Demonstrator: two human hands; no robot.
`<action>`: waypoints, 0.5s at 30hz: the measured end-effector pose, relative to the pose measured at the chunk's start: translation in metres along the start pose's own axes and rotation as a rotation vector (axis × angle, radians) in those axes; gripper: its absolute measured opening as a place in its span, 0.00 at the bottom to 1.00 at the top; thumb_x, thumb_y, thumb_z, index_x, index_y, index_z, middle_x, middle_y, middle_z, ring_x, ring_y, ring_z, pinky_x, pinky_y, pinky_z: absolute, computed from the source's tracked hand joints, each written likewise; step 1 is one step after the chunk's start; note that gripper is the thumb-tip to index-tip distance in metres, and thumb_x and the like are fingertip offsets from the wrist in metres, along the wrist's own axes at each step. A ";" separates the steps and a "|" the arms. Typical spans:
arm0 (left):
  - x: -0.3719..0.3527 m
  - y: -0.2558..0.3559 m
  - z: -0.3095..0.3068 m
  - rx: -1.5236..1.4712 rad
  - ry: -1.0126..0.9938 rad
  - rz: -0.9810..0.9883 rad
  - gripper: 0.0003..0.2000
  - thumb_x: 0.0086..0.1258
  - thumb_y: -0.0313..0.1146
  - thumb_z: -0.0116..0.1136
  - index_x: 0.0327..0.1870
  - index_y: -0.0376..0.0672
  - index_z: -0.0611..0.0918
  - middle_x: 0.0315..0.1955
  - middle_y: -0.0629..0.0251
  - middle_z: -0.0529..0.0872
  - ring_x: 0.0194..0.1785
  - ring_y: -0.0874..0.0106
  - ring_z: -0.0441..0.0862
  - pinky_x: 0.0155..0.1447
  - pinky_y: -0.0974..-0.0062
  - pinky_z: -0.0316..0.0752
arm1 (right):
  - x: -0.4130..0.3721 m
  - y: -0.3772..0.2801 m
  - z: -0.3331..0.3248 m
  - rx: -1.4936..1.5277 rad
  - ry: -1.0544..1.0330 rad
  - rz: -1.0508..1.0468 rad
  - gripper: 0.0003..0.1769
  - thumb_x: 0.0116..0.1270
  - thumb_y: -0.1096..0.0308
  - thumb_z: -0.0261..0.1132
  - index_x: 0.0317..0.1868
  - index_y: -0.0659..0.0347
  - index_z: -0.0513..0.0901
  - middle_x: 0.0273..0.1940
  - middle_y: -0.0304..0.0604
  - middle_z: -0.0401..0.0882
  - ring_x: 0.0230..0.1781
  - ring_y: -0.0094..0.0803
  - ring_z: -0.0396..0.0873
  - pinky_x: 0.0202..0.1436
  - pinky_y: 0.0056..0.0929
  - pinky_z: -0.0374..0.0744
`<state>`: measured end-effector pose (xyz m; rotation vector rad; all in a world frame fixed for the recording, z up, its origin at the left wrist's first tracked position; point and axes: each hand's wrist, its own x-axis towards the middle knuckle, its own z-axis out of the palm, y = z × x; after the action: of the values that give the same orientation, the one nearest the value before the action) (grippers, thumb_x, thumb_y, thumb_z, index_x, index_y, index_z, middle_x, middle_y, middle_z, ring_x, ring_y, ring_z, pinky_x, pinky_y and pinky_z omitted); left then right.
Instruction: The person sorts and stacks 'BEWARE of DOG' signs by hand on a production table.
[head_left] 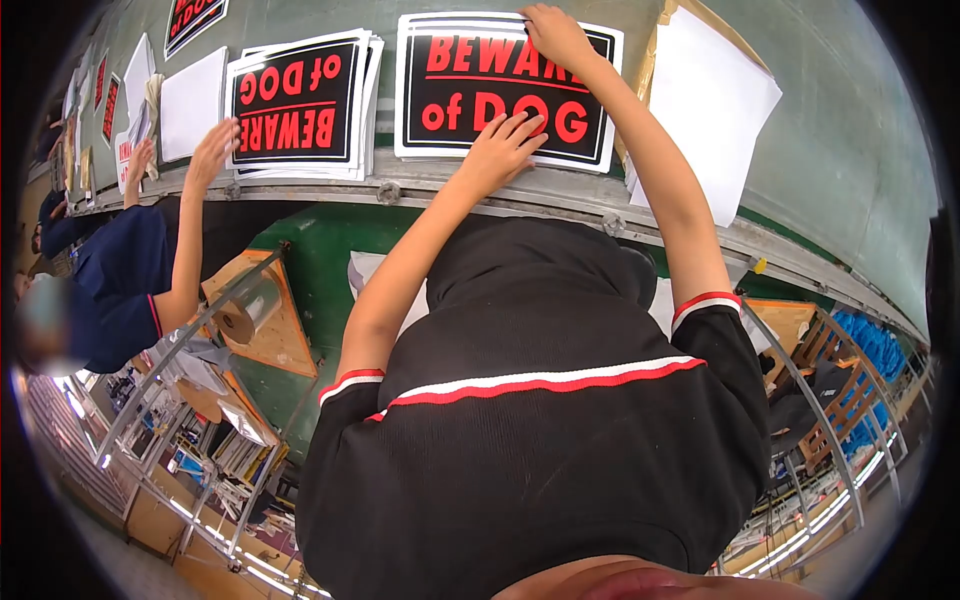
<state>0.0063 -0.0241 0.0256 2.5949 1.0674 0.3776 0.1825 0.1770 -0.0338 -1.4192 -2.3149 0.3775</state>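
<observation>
A black "BEWARE of DOG" sign (470,85) with red letters and a white border lies on the table in front of me. My left hand (503,150) rests flat on its lower part, fingers spread over the word "DOG". At the sign's top edge, my right hand (556,38) has its fingers bent round the border and covers the end of "BEWARE". More sheet edges show beneath this sign. Just left of it is a stack of the same signs (297,100), turned upside down.
White sheets (705,100) on brown paper lie to the right, over the table's metal edge (560,205). To the left, a co-worker's hand (213,150) touches the upside-down stack, near a white sheet (193,105). Metal rails and a roll (235,322) are below.
</observation>
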 end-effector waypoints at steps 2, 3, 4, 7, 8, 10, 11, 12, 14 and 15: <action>-0.001 0.002 0.003 0.009 0.010 -0.016 0.29 0.60 0.38 0.71 0.65 0.50 0.77 0.72 0.65 0.71 0.73 0.61 0.68 0.74 0.55 0.65 | -0.002 0.002 0.000 -0.005 0.002 0.002 0.14 0.71 0.66 0.60 0.54 0.58 0.82 0.47 0.47 0.84 0.50 0.49 0.81 0.53 0.49 0.80; -0.001 0.002 0.000 0.000 0.012 -0.018 0.30 0.59 0.39 0.71 0.66 0.50 0.77 0.72 0.64 0.70 0.73 0.60 0.68 0.75 0.55 0.64 | -0.001 0.000 -0.001 -0.029 -0.012 0.010 0.14 0.71 0.66 0.60 0.54 0.58 0.82 0.47 0.47 0.84 0.50 0.48 0.81 0.53 0.49 0.80; -0.003 0.001 -0.003 -0.008 0.014 -0.021 0.31 0.59 0.39 0.72 0.66 0.50 0.77 0.72 0.64 0.70 0.73 0.60 0.68 0.75 0.55 0.64 | 0.001 -0.003 -0.002 -0.052 -0.026 0.017 0.14 0.71 0.66 0.60 0.54 0.59 0.82 0.48 0.47 0.84 0.51 0.48 0.81 0.54 0.49 0.80; -0.013 -0.004 -0.021 -0.047 0.030 -0.091 0.34 0.57 0.39 0.73 0.68 0.51 0.75 0.73 0.63 0.69 0.74 0.58 0.66 0.76 0.53 0.62 | 0.011 -0.017 0.002 0.008 0.010 -0.012 0.15 0.70 0.65 0.62 0.55 0.58 0.82 0.49 0.47 0.83 0.52 0.48 0.81 0.55 0.48 0.80; -0.020 -0.008 -0.028 -0.063 0.034 -0.126 0.35 0.57 0.40 0.73 0.69 0.51 0.75 0.73 0.63 0.68 0.75 0.58 0.66 0.77 0.52 0.61 | 0.017 -0.024 0.007 0.034 0.007 -0.020 0.16 0.70 0.64 0.62 0.56 0.58 0.81 0.50 0.47 0.83 0.52 0.48 0.81 0.55 0.48 0.79; -0.039 -0.021 -0.036 -0.020 0.062 -0.210 0.38 0.57 0.42 0.74 0.71 0.52 0.73 0.74 0.61 0.67 0.76 0.53 0.63 0.77 0.50 0.59 | 0.030 -0.038 0.024 0.091 0.001 -0.029 0.18 0.70 0.62 0.63 0.57 0.58 0.81 0.50 0.47 0.83 0.53 0.48 0.81 0.56 0.49 0.79; -0.048 -0.027 -0.039 -0.002 0.080 -0.265 0.38 0.57 0.42 0.75 0.72 0.52 0.73 0.75 0.60 0.66 0.76 0.52 0.62 0.77 0.49 0.58 | 0.033 -0.046 0.029 0.080 0.009 -0.046 0.18 0.70 0.61 0.63 0.58 0.58 0.81 0.50 0.48 0.83 0.53 0.48 0.81 0.57 0.49 0.79; -0.057 -0.034 -0.042 0.016 0.099 -0.319 0.39 0.57 0.43 0.75 0.72 0.52 0.73 0.75 0.60 0.66 0.77 0.50 0.61 0.78 0.49 0.58 | 0.038 -0.054 0.032 0.068 0.018 -0.063 0.19 0.70 0.60 0.63 0.58 0.58 0.81 0.50 0.48 0.83 0.54 0.48 0.81 0.57 0.49 0.79; -0.073 -0.046 -0.047 0.112 0.115 -0.418 0.44 0.55 0.47 0.76 0.75 0.50 0.69 0.76 0.54 0.63 0.77 0.47 0.60 0.77 0.47 0.56 | 0.045 -0.063 0.035 0.047 0.020 -0.051 0.20 0.70 0.59 0.63 0.58 0.58 0.81 0.50 0.48 0.83 0.54 0.49 0.82 0.57 0.49 0.80; -0.077 -0.048 -0.051 0.145 0.128 -0.480 0.46 0.54 0.48 0.77 0.76 0.48 0.67 0.76 0.52 0.62 0.77 0.47 0.60 0.77 0.47 0.56 | 0.049 -0.067 0.036 0.038 0.013 -0.025 0.20 0.71 0.58 0.63 0.58 0.59 0.81 0.50 0.48 0.83 0.53 0.49 0.82 0.56 0.50 0.80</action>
<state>-0.0956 -0.0377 0.0446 2.3457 1.7646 0.3605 0.0937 0.1899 -0.0277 -1.3693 -2.3014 0.4016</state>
